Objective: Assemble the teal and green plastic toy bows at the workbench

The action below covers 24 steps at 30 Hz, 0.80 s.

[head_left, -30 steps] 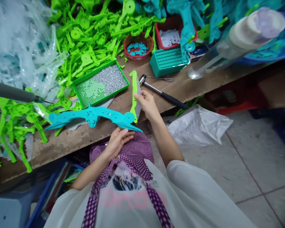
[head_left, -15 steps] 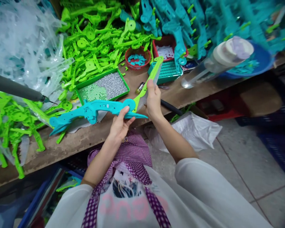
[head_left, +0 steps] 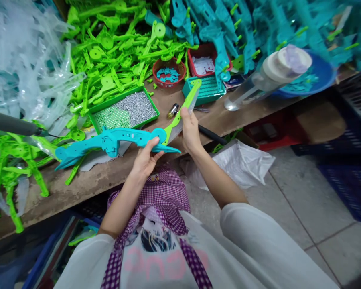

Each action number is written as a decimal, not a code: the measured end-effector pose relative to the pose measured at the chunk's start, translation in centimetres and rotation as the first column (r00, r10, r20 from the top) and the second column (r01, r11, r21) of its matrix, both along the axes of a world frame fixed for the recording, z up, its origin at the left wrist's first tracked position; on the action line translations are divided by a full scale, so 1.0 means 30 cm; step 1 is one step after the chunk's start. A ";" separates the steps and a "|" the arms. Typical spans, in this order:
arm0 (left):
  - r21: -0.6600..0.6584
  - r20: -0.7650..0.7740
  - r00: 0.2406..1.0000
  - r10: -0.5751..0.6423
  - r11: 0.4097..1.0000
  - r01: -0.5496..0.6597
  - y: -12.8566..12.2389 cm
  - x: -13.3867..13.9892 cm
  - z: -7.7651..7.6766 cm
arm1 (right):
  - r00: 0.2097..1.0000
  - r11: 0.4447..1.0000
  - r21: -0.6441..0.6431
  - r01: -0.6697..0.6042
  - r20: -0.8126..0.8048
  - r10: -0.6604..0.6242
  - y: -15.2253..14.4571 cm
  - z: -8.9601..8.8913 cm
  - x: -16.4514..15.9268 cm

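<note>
My left hand point(head_left: 146, 157) is closed round the end of a long teal plastic part point(head_left: 124, 135), near its round hub and pointed tail. My right hand point(head_left: 191, 130) grips a lime-green arm point(head_left: 190, 98) with a translucent blade-like strip along its side; this arm meets the teal part at the hub. Together they form an open V over the front edge of the workbench point(head_left: 105, 171). Just beyond the teal part sits a green tray point(head_left: 138, 107) of small metal pieces. A dark, slim power screwdriver point(head_left: 15, 122) hangs at the left, its thin bit pointing right.
Lime-green parts point(head_left: 108, 60) lie heaped at the back, beside clear plastic pieces point(head_left: 27, 60) and teal parts point(head_left: 303, 36). A red basket point(head_left: 169, 82), a red box point(head_left: 203, 74), a teal tray point(head_left: 206, 96) and a clear bottle point(head_left: 258, 84) stand behind my hands.
The view has shifted slightly, so the bench things appear further left. My hands and the joined parts have come a little lower, with the grip the same.
</note>
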<state>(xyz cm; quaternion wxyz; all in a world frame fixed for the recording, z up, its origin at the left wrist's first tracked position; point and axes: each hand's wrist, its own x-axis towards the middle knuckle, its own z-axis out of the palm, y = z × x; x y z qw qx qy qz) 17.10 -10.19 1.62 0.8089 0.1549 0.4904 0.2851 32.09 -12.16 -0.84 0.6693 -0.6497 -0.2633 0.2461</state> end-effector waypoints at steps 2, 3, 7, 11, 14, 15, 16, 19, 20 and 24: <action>0.009 0.020 0.998 -0.063 0.998 0.063 0.002 -0.014 -0.009 | 0.998 1.000 0.003 -0.008 -0.056 0.008 0.005 0.008 0.020; 0.008 0.043 0.994 -0.099 0.995 0.099 0.001 -0.021 -0.014 | 0.998 1.000 0.004 -0.012 -0.069 0.013 0.008 0.011 0.030; 0.043 0.126 0.982 -0.141 0.990 0.137 -0.006 -0.048 -0.041 | 0.998 0.999 0.000 -0.044 -0.050 0.044 0.020 0.008 0.057; 0.178 0.092 0.995 -0.028 0.984 0.011 0.004 -0.066 -0.064 | 0.997 0.998 -0.014 -0.054 -0.052 0.053 0.023 0.001 0.071; 0.204 0.079 0.997 0.006 0.979 -0.022 0.013 -0.067 -0.062 | 0.997 0.999 -0.015 -0.050 -0.056 0.050 0.025 0.004 0.072; 0.195 0.080 0.997 0.015 0.980 -0.030 0.014 -0.065 -0.060 | 0.998 0.999 -0.006 -0.041 -0.045 0.040 0.027 0.003 0.069; 0.179 0.081 0.996 0.026 0.983 -0.040 0.014 -0.064 -0.057 | 0.999 1.000 0.008 -0.024 -0.032 0.024 0.029 0.001 0.065; 0.129 0.092 0.995 0.046 0.990 -0.058 0.012 -0.063 -0.057 | 0.999 0.999 0.040 0.027 -0.025 -0.026 0.032 -0.007 0.051; 0.121 0.101 0.994 0.038 0.991 -0.051 0.012 -0.066 -0.059 | 0.999 0.999 0.038 0.026 -0.035 -0.025 0.028 -0.004 0.046; 0.197 0.171 0.982 -0.084 0.979 0.049 0.027 -0.091 -0.068 | 1.000 0.999 0.025 -0.021 -0.009 0.021 -0.035 0.055 0.019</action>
